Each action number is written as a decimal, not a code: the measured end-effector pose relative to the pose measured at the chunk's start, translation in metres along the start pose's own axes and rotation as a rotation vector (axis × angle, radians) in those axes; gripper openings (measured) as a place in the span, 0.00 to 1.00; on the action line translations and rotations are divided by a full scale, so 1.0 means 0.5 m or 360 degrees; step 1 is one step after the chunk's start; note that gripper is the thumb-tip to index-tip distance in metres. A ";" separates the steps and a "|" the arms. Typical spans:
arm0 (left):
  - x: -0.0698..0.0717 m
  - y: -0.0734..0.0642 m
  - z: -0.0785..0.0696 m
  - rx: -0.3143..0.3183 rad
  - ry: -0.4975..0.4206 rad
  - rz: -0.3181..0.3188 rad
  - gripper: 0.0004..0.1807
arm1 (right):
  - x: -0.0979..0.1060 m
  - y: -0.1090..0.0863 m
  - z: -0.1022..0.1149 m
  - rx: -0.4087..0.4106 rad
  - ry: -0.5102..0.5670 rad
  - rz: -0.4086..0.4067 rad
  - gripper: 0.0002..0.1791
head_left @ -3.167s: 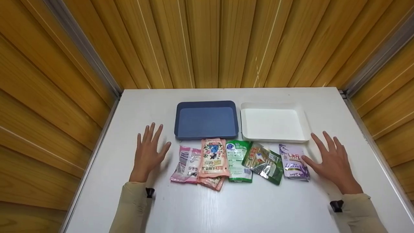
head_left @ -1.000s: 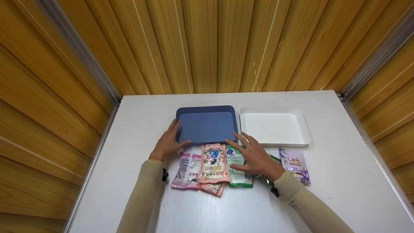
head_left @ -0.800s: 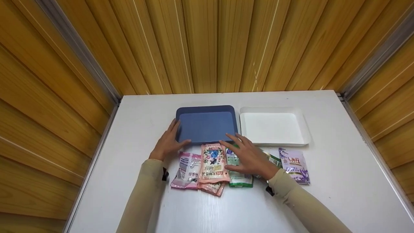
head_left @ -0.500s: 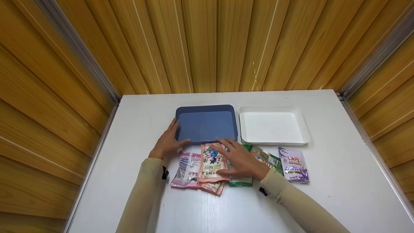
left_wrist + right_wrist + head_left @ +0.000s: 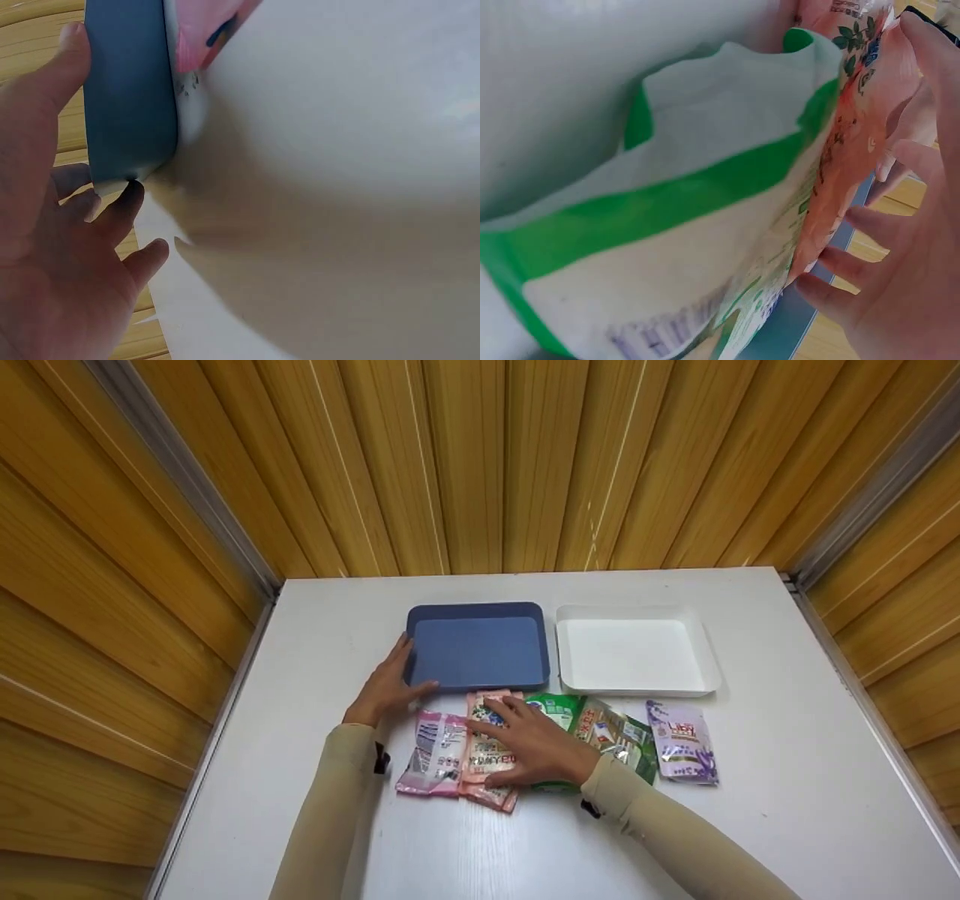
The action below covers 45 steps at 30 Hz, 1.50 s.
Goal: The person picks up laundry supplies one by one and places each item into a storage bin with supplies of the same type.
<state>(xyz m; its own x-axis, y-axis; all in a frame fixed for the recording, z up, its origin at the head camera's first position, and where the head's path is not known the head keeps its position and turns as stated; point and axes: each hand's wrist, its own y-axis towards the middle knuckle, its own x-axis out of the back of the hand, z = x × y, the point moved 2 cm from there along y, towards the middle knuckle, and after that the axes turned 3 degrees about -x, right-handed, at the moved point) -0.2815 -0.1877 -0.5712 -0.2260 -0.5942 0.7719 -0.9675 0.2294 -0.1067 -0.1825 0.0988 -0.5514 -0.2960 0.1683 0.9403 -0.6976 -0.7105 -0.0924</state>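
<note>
At blue tray (image 5: 480, 652), L edge: L hand (image 5: 382, 691) touching, fingers spread, not clenched.
Over peach pack (image 5: 480, 757): R hand (image 5: 534, 744), fingers spread, no grasp; contact hard to tell.
Peach pack: near side of tray, btwn pink pack (image 5: 435, 754) & green pack (image 5: 553, 705).
Risk: R fingers could catch lower peach pack (image 5: 491, 796) too, b/c they overlap.

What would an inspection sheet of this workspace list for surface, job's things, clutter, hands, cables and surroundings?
Surface: white table.
Job's things: blue tray beside white tray; pink packet, two overlapping peach floral packets, green-and-white packet, dark-green packet and lilac packet in front.
Clutter: nothing seen.
Hands: left hand touches blue tray's near-left corner; right hand over peach floral packets, contact unclear.
Cables: nothing seen.
Surroundings: wood-grain panels, grey corner strips.
</note>
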 end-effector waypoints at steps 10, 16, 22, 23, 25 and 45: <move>-0.001 -0.001 0.002 -0.0057 -0.0007 -0.0028 0.58 | 0.003 0.002 0.010 -0.0077 0.0074 0.0066 0.52; -0.003 -0.002 0.003 -0.0051 -0.0009 -0.0035 0.58 | 0.002 0.006 0.016 -0.0051 0.0060 0.0078 0.46; -0.008 -0.002 0.008 -0.0042 -0.0017 -0.0035 0.58 | 0.005 0.007 0.020 -0.0003 0.0040 0.0083 0.41; -0.008 -0.002 0.009 -0.0043 -0.0015 -0.0035 0.58 | 0.005 0.008 0.020 -0.0002 0.0043 0.0085 0.41; -0.009 -0.002 0.010 -0.0039 -0.0011 -0.0034 0.58 | 0.005 0.008 0.021 -0.0003 0.0044 0.0087 0.40; -0.005 -0.001 0.011 -0.0031 -0.0010 -0.0045 0.57 | 0.019 0.011 0.026 -0.0016 0.0061 0.0050 0.39</move>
<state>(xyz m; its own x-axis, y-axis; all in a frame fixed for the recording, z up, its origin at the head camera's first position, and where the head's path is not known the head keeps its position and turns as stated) -0.2809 -0.1906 -0.5765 -0.1993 -0.6054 0.7706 -0.9711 0.2273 -0.0726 -0.1805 0.0873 -0.5389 -0.3427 0.1721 0.9235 -0.6938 -0.7092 -0.1253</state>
